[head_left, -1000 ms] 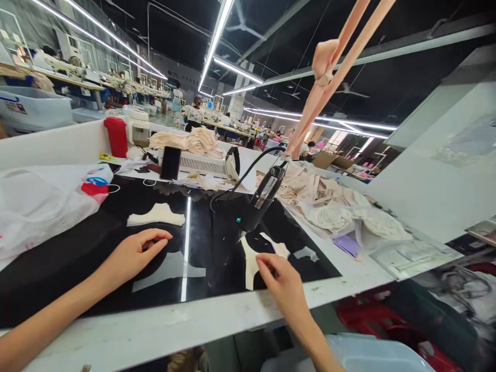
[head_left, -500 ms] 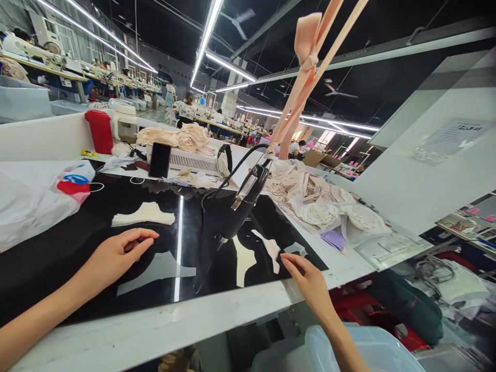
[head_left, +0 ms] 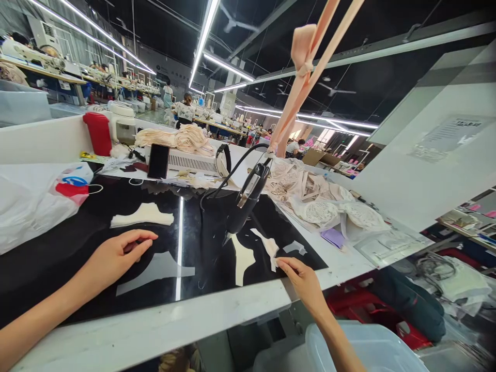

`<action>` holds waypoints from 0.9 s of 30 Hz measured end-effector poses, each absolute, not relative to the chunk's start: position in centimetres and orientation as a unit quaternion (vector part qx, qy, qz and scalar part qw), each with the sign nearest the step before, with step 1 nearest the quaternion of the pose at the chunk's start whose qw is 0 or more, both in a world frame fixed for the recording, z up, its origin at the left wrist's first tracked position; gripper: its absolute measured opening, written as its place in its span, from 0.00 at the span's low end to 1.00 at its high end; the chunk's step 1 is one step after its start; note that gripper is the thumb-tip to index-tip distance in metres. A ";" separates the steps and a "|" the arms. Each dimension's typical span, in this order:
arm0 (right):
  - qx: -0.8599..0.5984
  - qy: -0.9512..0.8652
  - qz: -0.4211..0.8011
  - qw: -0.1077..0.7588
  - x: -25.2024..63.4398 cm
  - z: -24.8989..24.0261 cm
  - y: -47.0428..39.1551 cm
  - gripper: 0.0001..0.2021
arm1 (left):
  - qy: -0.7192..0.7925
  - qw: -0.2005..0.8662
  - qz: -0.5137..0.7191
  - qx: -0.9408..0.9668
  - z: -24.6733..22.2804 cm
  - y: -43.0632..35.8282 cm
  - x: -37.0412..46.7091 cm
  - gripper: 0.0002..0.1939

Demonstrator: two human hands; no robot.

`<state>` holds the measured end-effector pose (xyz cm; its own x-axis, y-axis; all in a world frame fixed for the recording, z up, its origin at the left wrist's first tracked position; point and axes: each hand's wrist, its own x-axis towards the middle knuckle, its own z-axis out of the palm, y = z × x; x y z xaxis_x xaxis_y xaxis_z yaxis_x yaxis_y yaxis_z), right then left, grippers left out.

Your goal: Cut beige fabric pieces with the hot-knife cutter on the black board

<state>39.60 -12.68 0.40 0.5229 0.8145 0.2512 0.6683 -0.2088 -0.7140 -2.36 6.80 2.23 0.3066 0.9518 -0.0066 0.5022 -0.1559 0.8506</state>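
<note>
right hand (head_left: 304, 281) apparently pinching cream fabric piece (head_left: 268, 247)

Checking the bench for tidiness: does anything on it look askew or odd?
Mostly orderly. The lace pile at the far right lies tangled, spilling to the table edge, and a black tool hangs tilted over the black mat from tied pink straps.
</note>
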 end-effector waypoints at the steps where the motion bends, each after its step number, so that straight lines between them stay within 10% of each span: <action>1: -0.771 -0.482 0.090 0.407 39.6 0.5 -12.7 0.28 | 0.515 0.396 0.285 0.705 2.3 6.8 -2.3 0.23; 27: -0.737 -0.362 0.119 0.558 41.3 2.0 -10.8 0.26 | 0.484 0.370 0.289 0.738 0.4 8.1 -2.7 0.31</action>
